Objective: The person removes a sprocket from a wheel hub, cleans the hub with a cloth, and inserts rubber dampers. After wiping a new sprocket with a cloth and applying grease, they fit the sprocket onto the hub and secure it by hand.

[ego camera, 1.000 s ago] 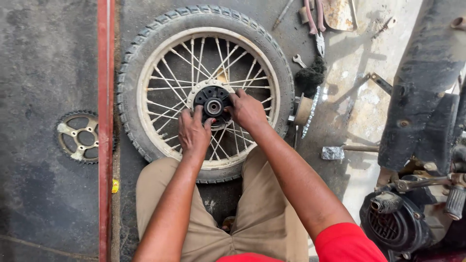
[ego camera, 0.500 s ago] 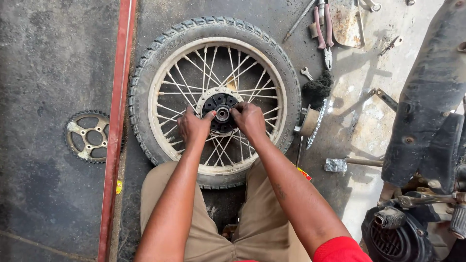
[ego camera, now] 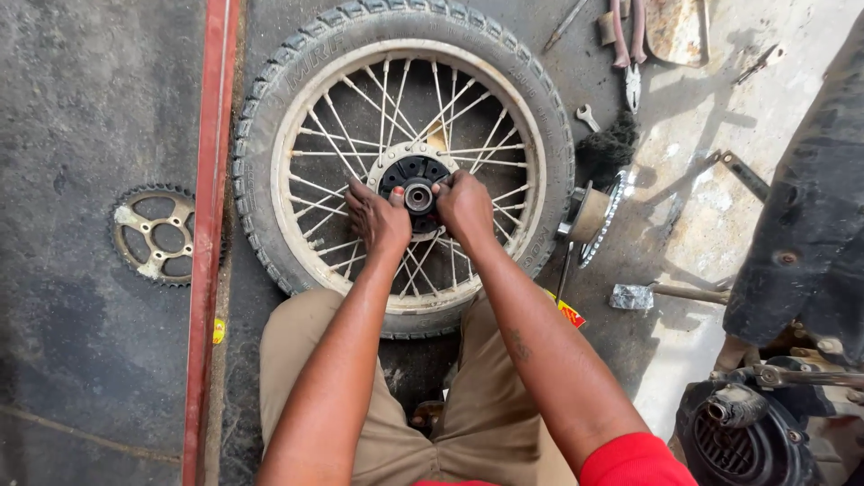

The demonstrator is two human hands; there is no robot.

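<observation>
A spoked motorcycle wheel with a black knobbly tyre (ego camera: 270,135) lies flat on the dark ground in front of my knees. At its middle sits a black hub piece (ego camera: 414,175) with a round metal bearing in its centre. My left hand (ego camera: 378,216) grips the hub's left side, fingers curled over its edge. My right hand (ego camera: 463,205) grips its right side the same way. Both thumbs press near the bearing.
A toothed sprocket (ego camera: 155,234) lies left of a red metal bar (ego camera: 207,225). Pliers (ego camera: 627,45), a small spanner (ego camera: 588,117), a black brush (ego camera: 607,148), a second sprocket part (ego camera: 594,216) and a hammer (ego camera: 670,292) lie to the right. A motorcycle engine (ego camera: 756,423) stands at the lower right.
My hands have slid down and closed tighter on the hub's two sides. The view has shifted, so the wheel sits further right in the picture.
</observation>
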